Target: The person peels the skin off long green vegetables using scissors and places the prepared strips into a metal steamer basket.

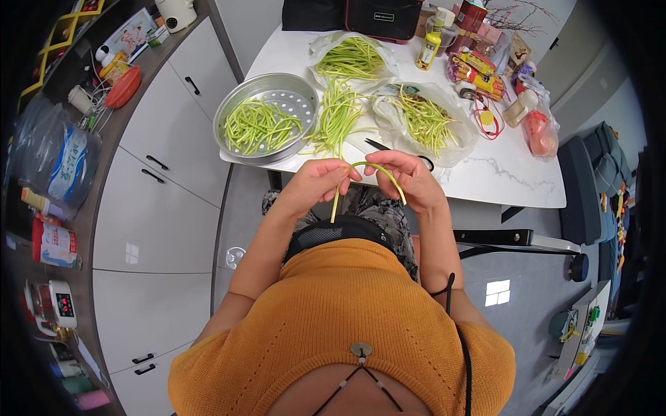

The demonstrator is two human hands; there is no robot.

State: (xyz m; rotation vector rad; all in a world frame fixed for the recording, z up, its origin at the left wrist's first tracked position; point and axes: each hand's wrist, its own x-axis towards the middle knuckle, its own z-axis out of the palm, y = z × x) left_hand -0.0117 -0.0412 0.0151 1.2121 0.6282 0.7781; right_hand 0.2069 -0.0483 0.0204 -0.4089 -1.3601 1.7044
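Note:
Close to my body, just off the table's front edge, a thin green vegetable stem (356,164) bends in an arch between my hands. My left hand (320,184) pinches it on one side, and its pale end hangs down below those fingers. On the other side, the fingers of my right hand (409,180) are closed on the arch, with the tip drooping past them. Beyond my hands lies a loose bunch of long stems (338,114). To its left, a perforated metal steamer pan (303,93) holds short cut pieces (260,126).
Black scissors (377,144) lie partly behind my right hand. A plastic bag (461,139) of stem scraps sits at right; another bag (320,48) of long stems stands farther back. Bottles and packets, including a yellow bottle (429,48), crowd the table's (513,184) back right.

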